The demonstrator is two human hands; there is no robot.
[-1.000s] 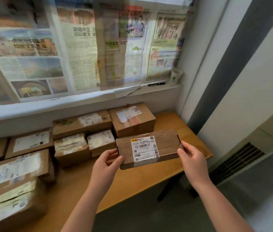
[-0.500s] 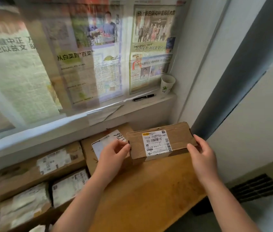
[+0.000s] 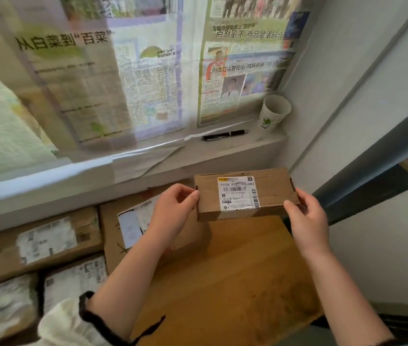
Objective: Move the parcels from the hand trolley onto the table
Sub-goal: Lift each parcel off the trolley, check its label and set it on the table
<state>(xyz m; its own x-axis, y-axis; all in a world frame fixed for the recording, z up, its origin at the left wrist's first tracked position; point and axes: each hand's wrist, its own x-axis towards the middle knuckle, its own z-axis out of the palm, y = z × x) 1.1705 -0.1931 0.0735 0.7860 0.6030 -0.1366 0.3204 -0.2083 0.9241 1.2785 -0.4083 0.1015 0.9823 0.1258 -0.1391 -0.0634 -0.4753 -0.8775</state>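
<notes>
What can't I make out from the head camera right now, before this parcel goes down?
- Hand trolley: outside the head view, so parcels left on it are unknown.
- Underside of the held parcel: hidden by its own body; contact with the table cannot be told.
- Label of the box behind the left hand: partly covered by that hand.
- Labels on the parcels at left: blurred, unreadable.

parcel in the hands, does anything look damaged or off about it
Nothing serious stands out. The parcel is closed, with no visible tear or crush, held at its ends by the left hand and right hand. Only its shipping label looks a little worn, slightly ragged along the lower edge.
</notes>
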